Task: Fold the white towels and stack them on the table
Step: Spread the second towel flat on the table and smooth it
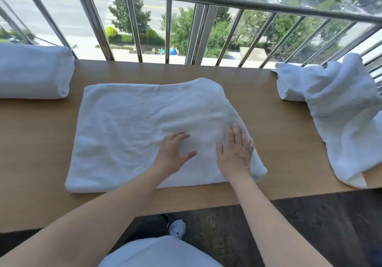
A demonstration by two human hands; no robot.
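Observation:
A white towel point(132, 126), folded into a wide rectangle, lies flat in the middle of the wooden table point(37, 155). My left hand point(173, 153) rests on its near right part with fingers spread. My right hand point(235, 153) lies flat beside it, near the towel's right edge, palm down. Neither hand grips anything. A folded white towel point(33, 72) sits at the table's far left. A crumpled, unfolded white towel point(339, 111) is heaped at the right end.
A metal railing point(198, 0) with vertical bars and glass runs along the table's far edge, with a street and trees far below. Dark wooden floor point(289, 225) and my shoe point(177, 228) show under the near table edge.

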